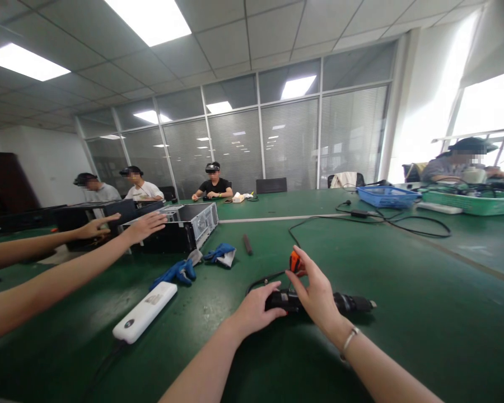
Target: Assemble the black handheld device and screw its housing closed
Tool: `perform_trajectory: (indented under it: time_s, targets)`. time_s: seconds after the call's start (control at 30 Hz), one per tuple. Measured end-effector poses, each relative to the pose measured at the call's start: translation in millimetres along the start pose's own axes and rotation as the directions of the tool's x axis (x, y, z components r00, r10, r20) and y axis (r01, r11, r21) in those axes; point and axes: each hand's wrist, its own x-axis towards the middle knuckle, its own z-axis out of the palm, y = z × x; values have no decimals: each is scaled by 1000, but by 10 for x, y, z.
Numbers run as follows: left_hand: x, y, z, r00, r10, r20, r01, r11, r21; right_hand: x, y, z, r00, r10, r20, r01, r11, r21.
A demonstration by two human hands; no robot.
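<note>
My left hand [258,309] is closed round the rear part of a black electric screwdriver [348,303], which lies on the green table with its metal tip pointing right. Between the thumb and fingers of my right hand [315,286] is a small orange and black piece [294,261], held just above the tool. Its exact kind is unclear. A black cord [269,278] curves beside my left hand. The middle of the screwdriver is partly hidden behind my right hand.
At left, a co-worker's two arms [88,260] reach to a computer case [180,229]. Blue gloves [180,271], a white power strip [146,312] and a brown bar [247,244] lie nearby. Blue [386,197] and green baskets [487,205] stand far right, near a black cable [428,234].
</note>
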Motion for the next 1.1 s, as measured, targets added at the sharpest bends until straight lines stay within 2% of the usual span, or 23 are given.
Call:
perform_trajectory:
  time_s: [0.1, 0.2, 0.3, 0.37, 0.47, 0.67, 0.77, 0.83, 1.0, 1.1]
  targets:
    - [-2, 10, -12, 999, -37, 4, 37, 999, -17, -2, 43, -4, 1000, -12, -25, 12, 1000, 6]
    - [-2, 35, -33, 999, -50, -2, 50, 999, -2, -39, 47, 0, 994, -72, -78, 75, 997, 37]
    - [0, 64, -51, 1000, -28, 5, 28, 999, 44, -95, -18, 20, 974, -133, -186, 160, 977, 141]
    - [2, 74, -54, 1000, -14, 12, 13, 998, 64, -139, -78, 47, 965, -148, -215, 197, 953, 232]
    - [8, 62, -44, 1000, 16, 3, -16, 998, 65, -214, -129, 109, 966, -207, -154, 242, 931, 274]
    - [26, 11, -6, 999, 32, -16, -31, 999, 23, -282, -122, 229, 958, -281, -56, 286, 937, 198]
    - [32, 3, 14, 999, 47, -27, -47, 999, -8, -249, -189, 255, 942, -333, 45, 321, 930, 178]
    - [34, -3, 30, 999, 40, -37, -40, 999, -4, -221, -253, 267, 938, -334, 94, 316, 935, 163]
    - [39, -2, 45, 999, 21, -45, -20, 999, 28, -139, -370, 300, 961, -273, 50, 265, 956, 122]
    - [36, 18, 30, 999, -17, -40, 18, 999, 32, -70, -436, 287, 962, -254, 103, 238, 960, 149]
